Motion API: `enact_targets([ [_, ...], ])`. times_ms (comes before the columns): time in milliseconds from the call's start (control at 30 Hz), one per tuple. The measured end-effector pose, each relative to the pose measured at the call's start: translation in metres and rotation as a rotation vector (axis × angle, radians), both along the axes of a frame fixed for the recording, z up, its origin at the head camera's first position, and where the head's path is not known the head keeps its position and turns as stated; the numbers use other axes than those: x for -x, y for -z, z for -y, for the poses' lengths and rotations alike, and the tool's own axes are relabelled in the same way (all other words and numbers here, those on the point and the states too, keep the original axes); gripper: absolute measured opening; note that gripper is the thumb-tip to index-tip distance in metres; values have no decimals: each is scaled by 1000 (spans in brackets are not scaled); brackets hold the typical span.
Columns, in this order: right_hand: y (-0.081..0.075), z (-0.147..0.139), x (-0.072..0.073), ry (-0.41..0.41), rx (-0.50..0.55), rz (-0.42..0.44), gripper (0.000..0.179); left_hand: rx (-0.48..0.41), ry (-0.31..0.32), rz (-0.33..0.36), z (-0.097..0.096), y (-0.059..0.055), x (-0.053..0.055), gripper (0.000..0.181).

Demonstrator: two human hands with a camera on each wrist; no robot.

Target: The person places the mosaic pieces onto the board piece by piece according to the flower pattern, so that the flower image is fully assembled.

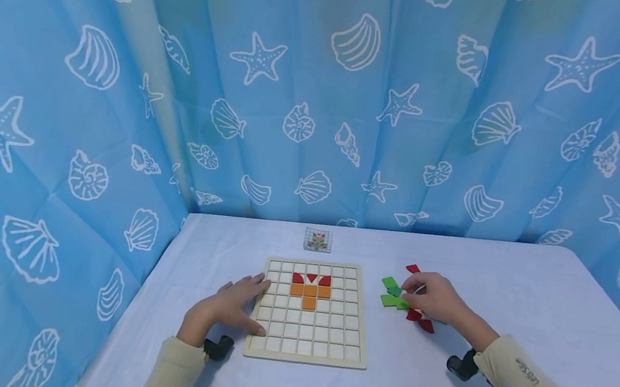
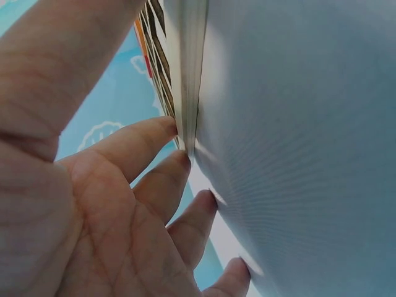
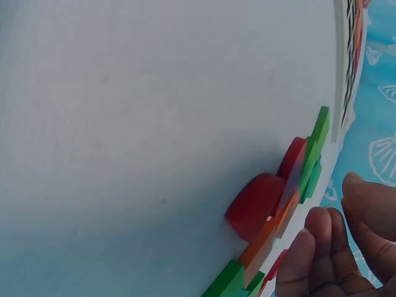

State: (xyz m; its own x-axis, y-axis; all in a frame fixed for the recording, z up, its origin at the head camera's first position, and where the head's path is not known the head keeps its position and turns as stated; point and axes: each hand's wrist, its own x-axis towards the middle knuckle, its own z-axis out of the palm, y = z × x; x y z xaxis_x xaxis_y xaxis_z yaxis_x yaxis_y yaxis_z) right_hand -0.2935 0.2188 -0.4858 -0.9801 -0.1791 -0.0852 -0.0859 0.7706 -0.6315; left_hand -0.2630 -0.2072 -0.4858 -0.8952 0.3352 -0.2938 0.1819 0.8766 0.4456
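A square wooden grid board (image 1: 303,357) lies on the table; red and orange tiles (image 1: 310,290) fill several cells in its upper middle. My left hand (image 1: 231,304) rests at its left edge with fingers spread, the thumb over the lower left corner. In the left wrist view, fingertips touch the board's side (image 2: 189,74). To the right of the board, my right hand (image 1: 437,296) is over a loose pile of green tiles (image 1: 390,301) and red tiles (image 1: 426,326). Its fingers are loosely bent, and no tile shows between them in the right wrist view.
A small pattern card (image 1: 318,240) stands behind the board, showing a coloured figure on a grid. The table has a white cloth (image 1: 210,239). A blue curtain (image 1: 312,89) with shells and starfish hangs behind and at the sides.
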Motion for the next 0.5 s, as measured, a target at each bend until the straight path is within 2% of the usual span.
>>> enact_targets([
  [233,1,3,8,-2,-36,-23,24,3,-12,6,0,0,0,105],
  [500,4,13,17,-47,-100,-25,25,15,-15,11,0,0,2,106],
])
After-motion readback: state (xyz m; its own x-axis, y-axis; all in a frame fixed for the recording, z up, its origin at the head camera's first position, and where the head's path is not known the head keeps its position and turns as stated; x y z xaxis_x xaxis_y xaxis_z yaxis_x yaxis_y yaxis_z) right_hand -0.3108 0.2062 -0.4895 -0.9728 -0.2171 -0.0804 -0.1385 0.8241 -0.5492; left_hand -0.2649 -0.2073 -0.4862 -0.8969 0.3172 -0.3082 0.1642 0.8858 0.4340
